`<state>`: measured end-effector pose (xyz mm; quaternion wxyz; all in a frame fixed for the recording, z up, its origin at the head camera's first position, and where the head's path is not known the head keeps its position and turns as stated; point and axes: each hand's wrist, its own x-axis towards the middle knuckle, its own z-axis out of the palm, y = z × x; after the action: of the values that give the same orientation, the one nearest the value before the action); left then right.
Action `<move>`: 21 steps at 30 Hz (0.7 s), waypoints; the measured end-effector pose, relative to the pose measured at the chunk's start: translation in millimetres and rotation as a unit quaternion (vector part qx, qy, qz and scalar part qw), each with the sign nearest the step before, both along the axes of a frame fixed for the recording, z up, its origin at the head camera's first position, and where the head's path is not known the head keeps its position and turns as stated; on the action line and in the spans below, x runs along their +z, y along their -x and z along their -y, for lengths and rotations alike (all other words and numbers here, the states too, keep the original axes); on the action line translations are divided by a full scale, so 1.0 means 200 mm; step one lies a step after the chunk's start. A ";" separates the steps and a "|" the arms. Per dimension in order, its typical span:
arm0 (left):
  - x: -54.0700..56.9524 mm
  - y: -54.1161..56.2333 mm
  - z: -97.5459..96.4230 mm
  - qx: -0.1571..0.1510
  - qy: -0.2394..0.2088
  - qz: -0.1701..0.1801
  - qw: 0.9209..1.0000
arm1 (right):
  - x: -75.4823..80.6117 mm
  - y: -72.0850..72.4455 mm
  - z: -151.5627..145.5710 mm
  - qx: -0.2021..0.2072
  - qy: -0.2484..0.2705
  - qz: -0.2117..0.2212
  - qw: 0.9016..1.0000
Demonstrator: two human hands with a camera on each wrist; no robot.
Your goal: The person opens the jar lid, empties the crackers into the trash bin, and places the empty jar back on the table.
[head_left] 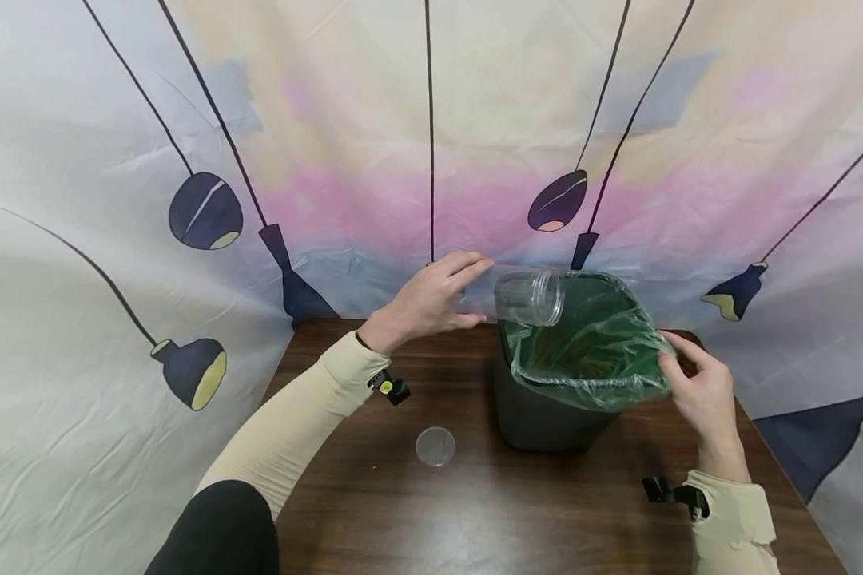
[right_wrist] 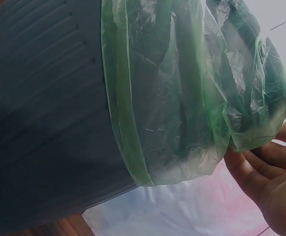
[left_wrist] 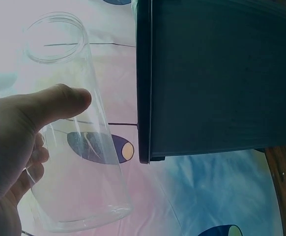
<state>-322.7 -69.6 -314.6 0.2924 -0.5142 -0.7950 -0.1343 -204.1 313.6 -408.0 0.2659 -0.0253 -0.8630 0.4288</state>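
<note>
My left hand (head_left: 431,297) grips a clear plastic jar (head_left: 528,298), held on its side with its open threaded mouth over the left rim of a dark bin (head_left: 546,423). In the left wrist view the thumb lies along the see-through wall of the jar (left_wrist: 84,182), and nothing shows inside. A thin green bin bag (head_left: 607,391) lines the bin and folds over its rim. At the right corner my right hand (head_left: 705,391) pinches the bag's edge; the right wrist view shows the fingers against the gathered bag (right_wrist: 182,98).
A round clear disc (head_left: 435,446) lies flat on the brown wooden table (head_left: 475,511), left of the bin. Behind the table hangs a cloth (head_left: 374,120) printed with lamps and pastel patches. Dark wrist cameras are strapped to both wrists.
</note>
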 end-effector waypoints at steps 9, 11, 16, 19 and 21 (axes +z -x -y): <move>-0.01 0.00 0.00 -0.008 -0.015 -0.003 1.000 | 0.00 0.00 0.00 0.001 -0.010 0.002 1.000; -0.02 0.00 0.00 -0.009 -0.017 -0.004 1.000 | 0.00 -0.01 0.00 0.002 -0.010 0.005 1.000; -0.04 0.00 0.01 -0.007 -0.020 0.001 1.000 | -0.01 -0.01 0.00 0.001 -0.006 0.008 1.000; -0.05 0.00 0.01 -0.007 -0.024 0.005 1.000 | -0.01 0.00 0.00 -0.002 -0.002 0.009 1.000; -0.05 0.00 0.02 -0.007 -0.029 0.009 1.000 | 0.00 0.00 0.00 -0.003 0.000 0.009 1.000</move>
<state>-323.1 -72.7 -325.1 0.2988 -0.5102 -0.7897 -0.1637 -204.2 314.5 -409.0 0.2598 -0.0321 -0.8651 0.4278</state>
